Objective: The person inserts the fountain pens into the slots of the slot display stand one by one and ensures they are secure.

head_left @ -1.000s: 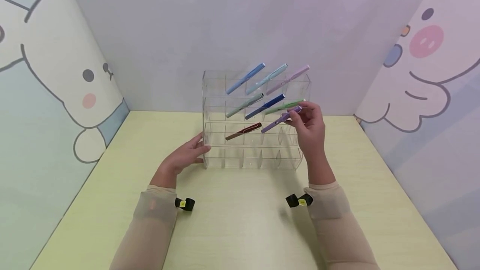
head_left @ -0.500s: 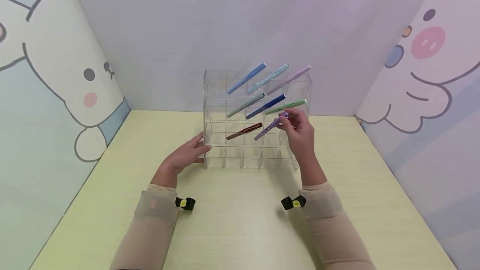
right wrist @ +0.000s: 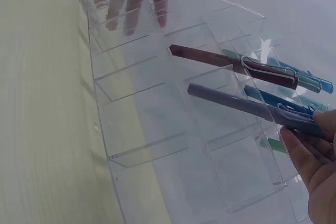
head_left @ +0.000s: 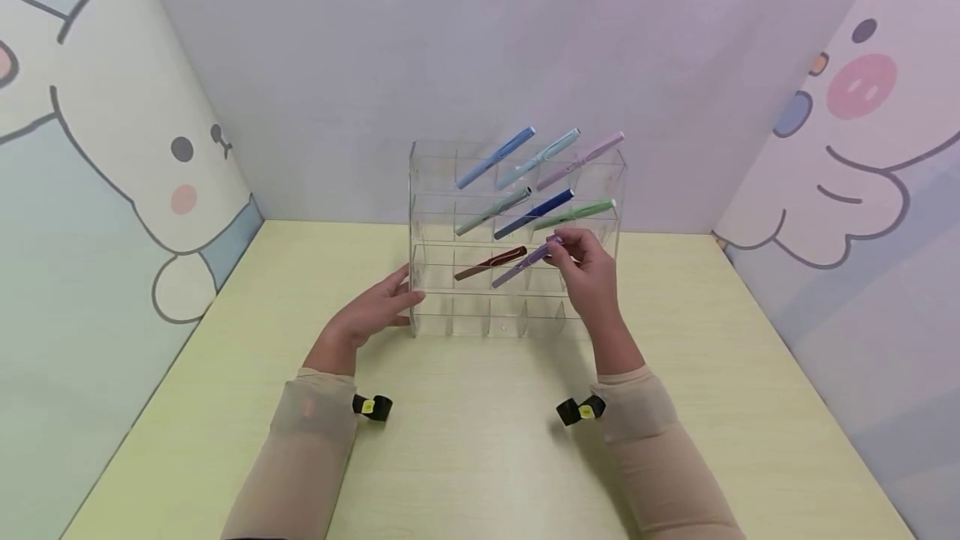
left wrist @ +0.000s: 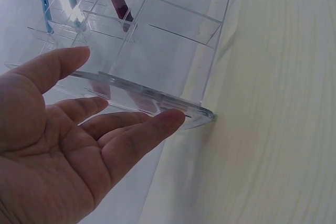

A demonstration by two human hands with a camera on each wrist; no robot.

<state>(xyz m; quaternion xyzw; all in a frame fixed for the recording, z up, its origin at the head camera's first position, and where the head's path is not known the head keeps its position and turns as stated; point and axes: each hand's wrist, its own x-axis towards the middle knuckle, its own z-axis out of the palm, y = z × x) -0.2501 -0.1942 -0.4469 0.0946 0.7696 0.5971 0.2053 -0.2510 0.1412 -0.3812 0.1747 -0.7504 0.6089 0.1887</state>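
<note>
A clear acrylic pen rack (head_left: 468,325) with tiered compartments stands on the table. My left hand (head_left: 372,312) rests against its left side panel, fingers extended; in the left wrist view the thumb (left wrist: 63,65) lies nearer the front edge. With thumb and fingertips my right hand (head_left: 588,272) pinches a capped purple pen (head_left: 517,268) near its clip end. Its lower end slants down left over the third tier, right beside the dark red pen (head_left: 480,266). In the right wrist view the purple pen (right wrist: 231,102) lies alongside the dark red pen (right wrist: 210,57).
Above, the middle tier holds a grey-green pen (head_left: 491,214), a dark blue pen (head_left: 534,214) and a green pen (head_left: 581,213). The top tier holds a blue pen (head_left: 495,158), a pale blue pen (head_left: 542,157) and a lilac pen (head_left: 581,161). Cartoon-printed walls enclose the pale table (head_left: 465,440).
My right hand has carried the purple pen left and down, from below the green pen to beside the dark red one. My left hand has stayed at the rack's side.
</note>
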